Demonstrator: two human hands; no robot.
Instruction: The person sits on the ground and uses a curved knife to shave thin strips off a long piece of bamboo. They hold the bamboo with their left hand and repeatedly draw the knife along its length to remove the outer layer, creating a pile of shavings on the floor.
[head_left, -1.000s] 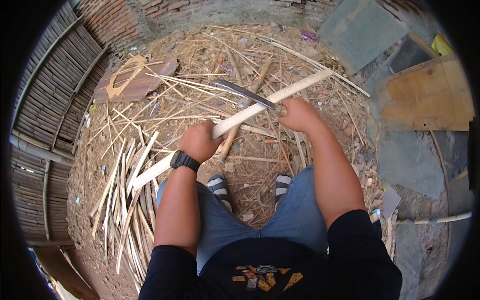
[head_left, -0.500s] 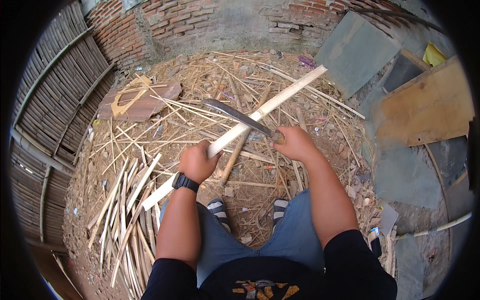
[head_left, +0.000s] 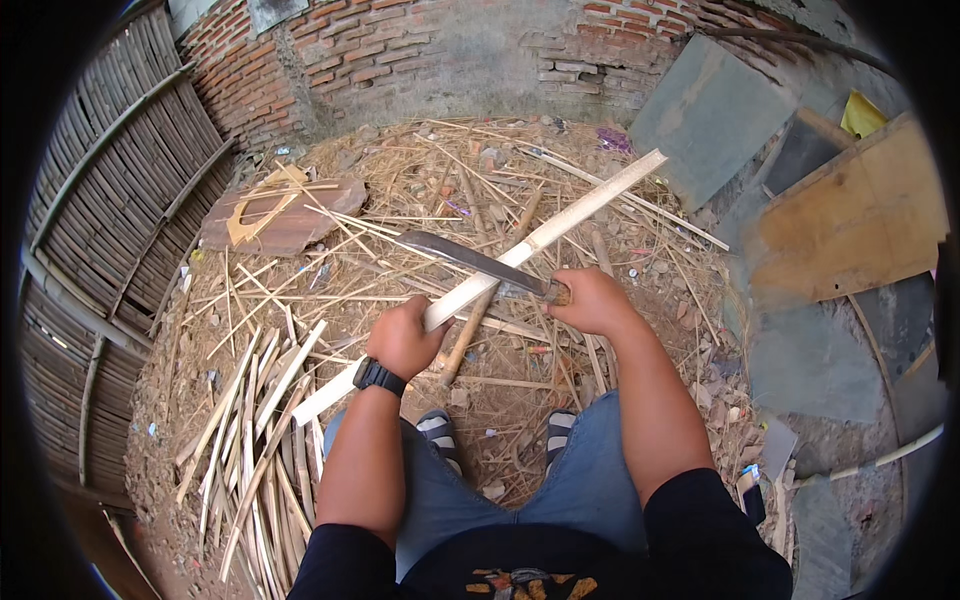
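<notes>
My left hand (head_left: 405, 338) is closed around a long pale bamboo strip (head_left: 580, 212), which slants from beside my left knee up to the far right. My right hand (head_left: 590, 301) grips the short wooden handle of a machete (head_left: 452, 252). Its dark blade crosses over the strip, just beyond my left hand, with the tip pointing left. Whether the edge touches the strip or has bitten into it, I cannot tell. Beneath the crossing lies a round bamboo stick (head_left: 466, 338) on the ground.
Split bamboo strips (head_left: 250, 440) are heaped by my left leg. A brown board (head_left: 345, 197) with scraps lies at the far left. Grey sheets (head_left: 712, 120) and a tan panel (head_left: 850, 215) lean along the right. A woven bamboo fence (head_left: 110, 180) and brick wall (head_left: 430, 60) enclose the littered ground.
The machete blade has levelled slightly, its tip lower in the picture and its handle a little further right. Both hands still hold their things, and the whole view has shifted slightly.
</notes>
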